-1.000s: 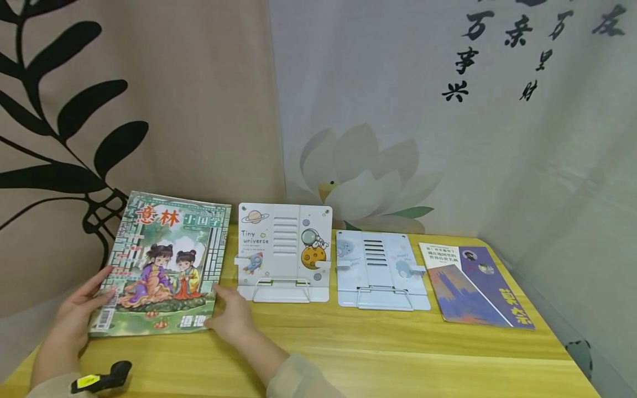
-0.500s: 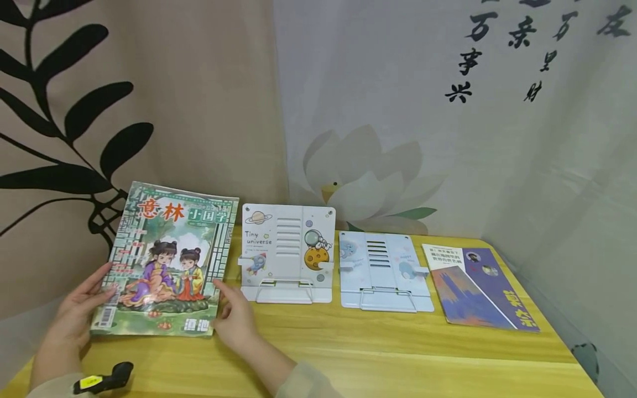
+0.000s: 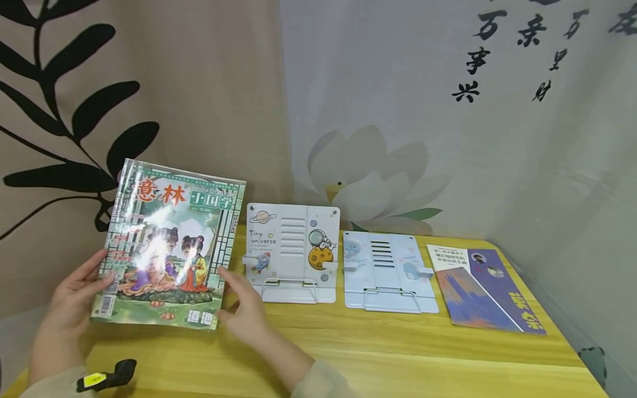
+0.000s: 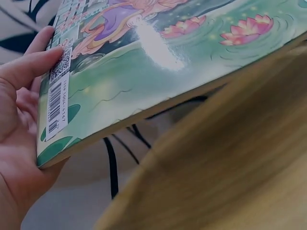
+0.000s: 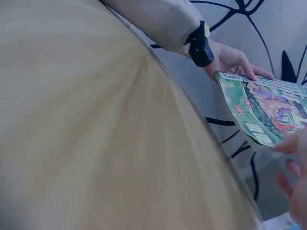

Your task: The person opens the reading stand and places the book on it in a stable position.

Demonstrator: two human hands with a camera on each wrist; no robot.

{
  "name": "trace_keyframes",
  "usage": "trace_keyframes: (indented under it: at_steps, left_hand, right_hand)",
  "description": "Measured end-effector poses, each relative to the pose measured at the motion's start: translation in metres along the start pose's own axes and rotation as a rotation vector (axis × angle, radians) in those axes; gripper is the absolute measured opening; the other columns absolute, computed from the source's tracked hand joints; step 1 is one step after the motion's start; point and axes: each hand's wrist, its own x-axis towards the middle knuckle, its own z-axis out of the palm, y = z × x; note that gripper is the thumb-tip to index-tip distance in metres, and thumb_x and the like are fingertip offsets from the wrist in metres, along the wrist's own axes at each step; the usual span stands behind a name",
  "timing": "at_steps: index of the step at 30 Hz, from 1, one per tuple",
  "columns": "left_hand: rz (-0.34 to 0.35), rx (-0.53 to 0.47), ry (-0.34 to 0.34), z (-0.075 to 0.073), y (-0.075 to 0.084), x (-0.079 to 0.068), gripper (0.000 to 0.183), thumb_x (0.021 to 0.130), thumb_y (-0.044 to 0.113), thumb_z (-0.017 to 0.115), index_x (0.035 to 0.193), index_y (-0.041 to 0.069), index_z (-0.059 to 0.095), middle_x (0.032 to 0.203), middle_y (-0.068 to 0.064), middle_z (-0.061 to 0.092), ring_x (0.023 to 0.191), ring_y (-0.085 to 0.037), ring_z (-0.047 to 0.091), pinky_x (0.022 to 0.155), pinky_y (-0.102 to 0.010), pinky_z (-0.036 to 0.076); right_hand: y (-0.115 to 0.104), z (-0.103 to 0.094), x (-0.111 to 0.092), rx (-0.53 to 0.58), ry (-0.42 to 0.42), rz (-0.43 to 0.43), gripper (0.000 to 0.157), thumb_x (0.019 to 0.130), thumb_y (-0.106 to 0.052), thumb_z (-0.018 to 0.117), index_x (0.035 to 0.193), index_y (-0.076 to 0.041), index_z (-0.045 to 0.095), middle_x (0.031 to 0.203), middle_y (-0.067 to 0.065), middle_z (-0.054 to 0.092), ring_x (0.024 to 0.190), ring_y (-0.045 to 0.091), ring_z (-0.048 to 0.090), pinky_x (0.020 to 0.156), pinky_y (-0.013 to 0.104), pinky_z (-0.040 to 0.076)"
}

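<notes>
A white stand (image 3: 294, 265) is just beside the magazine (image 3: 169, 249), with a blue stand (image 3: 391, 273) and a book (image 3: 487, 290) farther right, and a curtain (image 3: 368, 88) behind. The magazine is held up, tilted, at the tabletop's (image 3: 398, 351) left end. The left hand (image 3: 69, 304) pinches its left edge, thumb on the cover; the right hand's (image 3: 246, 309) thumb and forefinger, spread apart, touch the right edge. Wood runs in front of both stands; the left wrist view shows a tabletop edge near the magazine.
</notes>
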Motion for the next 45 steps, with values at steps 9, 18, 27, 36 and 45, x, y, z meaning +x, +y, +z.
trace_keyframes:
  at_steps: [9, 18, 27, 36, 45]
  left_hand:
    - [0.019, 0.122, -0.015, 0.037, 0.002, 0.013, 0.056, 0.093, -0.018, 0.041, 0.14, 0.011, 0.05, 0.127, 0.004, 0.061, 0.099, -0.014, 0.065, 0.073, -0.029, 0.055]
    - [0.156, 0.191, -0.075, 0.08, -0.003, 0.028, 0.058, 0.09, -0.024, 0.04, 0.141, 0.003, 0.045, 0.116, -0.006, 0.064, 0.096, -0.015, 0.065, 0.072, -0.027, 0.055]
    - [0.132, 0.579, -0.034, 0.113, -0.008, 0.034, 0.061, 0.088, -0.015, 0.058, 0.142, 0.01, 0.048, 0.107, 0.007, 0.068, 0.09, -0.007, 0.065, 0.069, -0.019, 0.053]
    - [0.094, 0.924, -0.114, 0.138, -0.022, 0.04, 0.071, 0.085, -0.008, 0.066, 0.147, 0.016, 0.041, 0.086, -0.004, 0.061, 0.078, -0.01, 0.06, 0.067, -0.02, 0.052]
    - [0.056, 1.014, -0.162, 0.155, -0.034, 0.054, 0.073, 0.087, 0.005, 0.07, 0.149, 0.021, 0.037, 0.094, -0.01, 0.055, 0.081, -0.012, 0.06, 0.062, -0.022, 0.048]
  right_hand:
    - [-0.008, -0.039, 0.013, 0.002, 0.049, -0.113, 0.086, 0.074, 0.017, 0.069, 0.147, -0.018, 0.04, 0.136, 0.001, 0.047, 0.097, 0.014, 0.055, 0.069, 0.021, 0.053]
    - [-0.021, -0.079, 0.02, -0.03, 0.083, -0.136, 0.079, 0.08, 0.014, 0.067, 0.147, -0.018, 0.041, 0.136, 0.003, 0.047, 0.091, 0.013, 0.057, 0.073, 0.023, 0.053]
    - [-0.031, -0.122, 0.015, -0.07, 0.053, -0.088, 0.082, 0.081, 0.009, 0.07, 0.147, -0.027, 0.039, 0.133, 0.0, 0.048, 0.088, 0.015, 0.055, 0.071, 0.028, 0.052]
    - [-0.035, -0.167, 0.013, -0.246, 0.055, -0.069, 0.086, 0.076, 0.01, 0.075, 0.145, -0.031, 0.043, 0.119, 0.004, 0.052, 0.079, 0.013, 0.057, 0.061, 0.027, 0.052]
    - [-0.045, -0.203, 0.017, -0.404, 0.038, -0.107, 0.086, 0.074, 0.007, 0.078, 0.143, -0.029, 0.044, 0.108, 0.002, 0.053, 0.077, 0.009, 0.059, 0.059, 0.026, 0.052]
